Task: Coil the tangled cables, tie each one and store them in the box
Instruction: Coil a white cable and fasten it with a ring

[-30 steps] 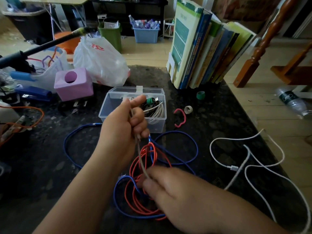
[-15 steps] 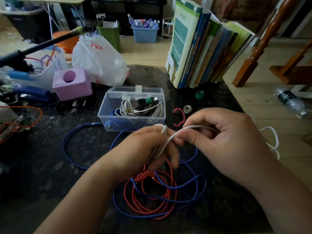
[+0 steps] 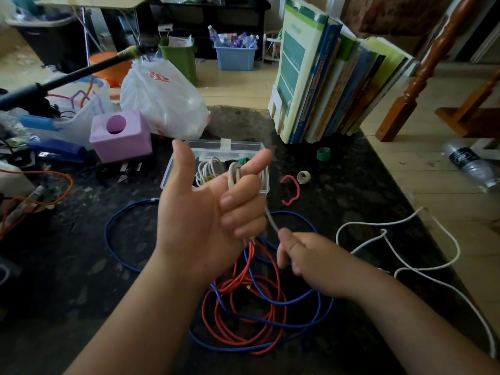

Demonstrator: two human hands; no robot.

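A dark table [image 3: 67,280] carries everything. On the right, the slack of a white cable [image 3: 422,269] lies in wide loops that run toward the table's right edge. At the middle, a red cable [image 3: 243,315] and a blue cable [image 3: 119,255] lie tangled together in loose rings (the blue one also sweeps out to the left). Behind them sits a clear box [image 3: 259,182], open, with coiled cables already inside.

The left hand [image 3: 200,226] is raised palm-up in front of the box, thumb and forefinger stretched out, the other fingers curled round a few turns of the white cable; that small coil stands roughly upright, its long axis running from the forefinger down to the heel of the hand. From it a short taut length slants down and right to the right hand [image 3: 308,255], whose thumb and fingers pinch it.
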